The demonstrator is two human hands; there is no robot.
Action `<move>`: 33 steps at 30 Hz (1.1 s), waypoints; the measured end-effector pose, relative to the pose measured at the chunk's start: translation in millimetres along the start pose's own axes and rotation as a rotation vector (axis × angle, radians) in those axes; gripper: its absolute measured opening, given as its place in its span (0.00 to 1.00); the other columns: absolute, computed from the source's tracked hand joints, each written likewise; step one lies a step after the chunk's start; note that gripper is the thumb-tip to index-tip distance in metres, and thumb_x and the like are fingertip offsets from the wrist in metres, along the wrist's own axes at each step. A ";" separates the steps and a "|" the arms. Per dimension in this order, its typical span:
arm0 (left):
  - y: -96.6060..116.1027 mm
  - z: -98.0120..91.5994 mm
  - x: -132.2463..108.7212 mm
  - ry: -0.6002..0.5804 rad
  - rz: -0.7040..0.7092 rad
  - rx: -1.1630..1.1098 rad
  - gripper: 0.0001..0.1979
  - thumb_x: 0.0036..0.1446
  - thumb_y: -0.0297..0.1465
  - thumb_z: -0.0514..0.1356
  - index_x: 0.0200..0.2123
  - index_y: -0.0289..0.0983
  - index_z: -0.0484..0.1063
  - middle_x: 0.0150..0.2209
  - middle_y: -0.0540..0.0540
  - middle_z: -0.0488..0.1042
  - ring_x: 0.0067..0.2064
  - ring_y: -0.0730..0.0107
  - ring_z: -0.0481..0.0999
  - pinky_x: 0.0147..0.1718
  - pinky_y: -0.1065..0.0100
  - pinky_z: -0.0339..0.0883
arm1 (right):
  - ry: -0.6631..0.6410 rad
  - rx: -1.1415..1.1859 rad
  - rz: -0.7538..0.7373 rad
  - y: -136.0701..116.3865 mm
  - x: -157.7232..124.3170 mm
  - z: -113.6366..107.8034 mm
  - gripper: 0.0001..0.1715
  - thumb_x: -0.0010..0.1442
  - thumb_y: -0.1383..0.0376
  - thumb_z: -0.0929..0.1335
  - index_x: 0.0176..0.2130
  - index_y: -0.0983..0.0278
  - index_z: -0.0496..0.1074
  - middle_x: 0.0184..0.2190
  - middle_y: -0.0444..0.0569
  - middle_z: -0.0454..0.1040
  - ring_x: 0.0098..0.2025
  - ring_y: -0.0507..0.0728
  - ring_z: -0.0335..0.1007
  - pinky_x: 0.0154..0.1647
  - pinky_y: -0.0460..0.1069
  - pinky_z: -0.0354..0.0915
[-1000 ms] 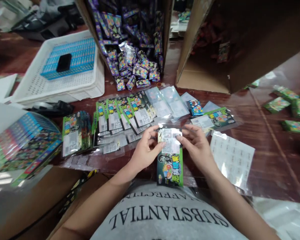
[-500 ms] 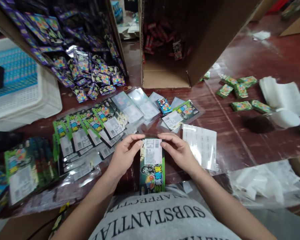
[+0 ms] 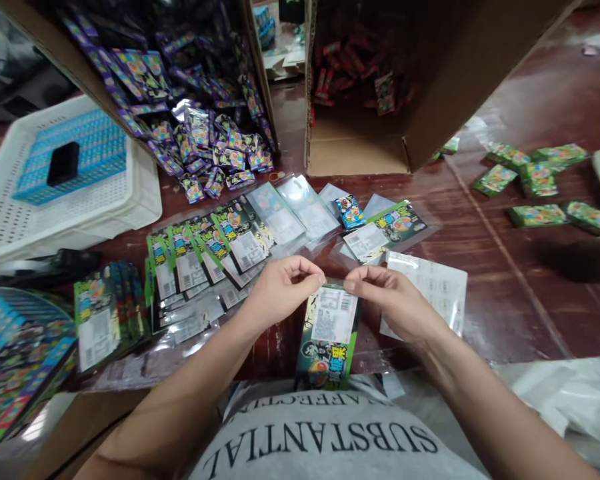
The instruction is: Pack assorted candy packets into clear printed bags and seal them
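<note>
A green and black printed candy bag (image 3: 325, 357) with a white barcode label is close to my body, its label end pointing away from me. My left hand (image 3: 285, 290) pinches the far edge at the left corner, thumb against fingers. At the right corner of that same edge, my right hand (image 3: 397, 297) pinches too. Beyond them lie a small blue candy packet (image 3: 350, 211), another printed bag (image 3: 387, 230) and clear sleeves (image 3: 307, 203). A white label sheet (image 3: 433, 290) rests beside my right hand. Fanned bags (image 3: 205, 253) spread to the left.
An open carton with purple candy packets (image 3: 215, 143) stands at the back left; another carton (image 3: 355, 150) holds red packets. A white basket (image 3: 147, 197) carries blue boxes and a phone (image 3: 63, 163). Green boxes (image 3: 537, 217) lie right; stacked bags (image 3: 103, 317) sit left.
The view has shifted left, so things appear further right. My hands have stayed at the bag's far edge, with their fingertips a little farther beyond its label.
</note>
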State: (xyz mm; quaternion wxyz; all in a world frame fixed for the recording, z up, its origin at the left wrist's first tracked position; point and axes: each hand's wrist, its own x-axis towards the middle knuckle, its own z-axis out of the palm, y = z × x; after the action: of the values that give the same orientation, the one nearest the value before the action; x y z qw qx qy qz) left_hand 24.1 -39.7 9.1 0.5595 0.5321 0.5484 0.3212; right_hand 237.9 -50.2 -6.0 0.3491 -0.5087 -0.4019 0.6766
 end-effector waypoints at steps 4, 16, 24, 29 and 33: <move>5.5 4.3 6.0 -0.086 0.019 0.043 0.07 0.57 0.36 0.65 0.31 0.38 0.79 0.32 0.47 0.81 0.33 0.67 0.78 0.36 0.63 0.71 | -0.016 0.070 -0.012 9.1 -0.3 -12.9 0.12 0.55 0.56 0.77 0.32 0.61 0.78 0.31 0.44 0.78 0.33 0.53 0.71 0.40 0.51 0.68; 1.5 55.2 52.4 -0.451 0.115 0.039 0.03 0.56 0.33 0.67 0.33 0.40 0.78 0.38 0.43 0.82 0.38 0.64 0.81 0.40 0.60 0.75 | 0.173 -0.973 -0.671 -7.2 -12.7 -120.7 0.15 0.69 0.60 0.67 0.51 0.53 0.79 0.48 0.53 0.77 0.51 0.62 0.71 0.52 0.61 0.66; -7.6 101.5 82.9 -0.625 0.197 0.086 0.03 0.56 0.26 0.67 0.31 0.39 0.76 0.57 0.33 0.77 0.70 0.53 0.62 0.55 0.51 0.68 | 0.029 -1.524 -0.600 -15.7 24.6 -172.6 0.14 0.70 0.59 0.66 0.49 0.57 0.79 0.45 0.53 0.79 0.44 0.62 0.67 0.44 0.55 0.58; -13.9 104.4 87.0 -0.638 0.167 0.079 0.03 0.57 0.27 0.66 0.32 0.39 0.76 0.60 0.30 0.73 0.70 0.53 0.61 0.56 0.52 0.68 | 0.097 -1.541 -0.671 -3.5 19.2 -171.1 0.13 0.71 0.59 0.65 0.44 0.58 0.80 0.39 0.50 0.80 0.41 0.60 0.66 0.44 0.57 0.53; -15.1 104.6 86.5 -0.616 0.161 0.088 0.03 0.56 0.27 0.67 0.31 0.39 0.76 0.62 0.31 0.72 0.68 0.52 0.65 0.53 0.54 0.71 | 0.142 -1.528 -0.767 4.6 11.5 -169.4 0.14 0.72 0.60 0.64 0.42 0.58 0.79 0.39 0.49 0.81 0.42 0.59 0.67 0.48 0.58 0.52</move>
State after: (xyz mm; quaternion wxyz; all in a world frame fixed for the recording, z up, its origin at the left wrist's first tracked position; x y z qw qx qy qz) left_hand 137.3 13.0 -46.3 0.6484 0.6697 0.3227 0.1641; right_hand 399.0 -10.2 -41.9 0.1397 -0.4746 -0.8688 0.0220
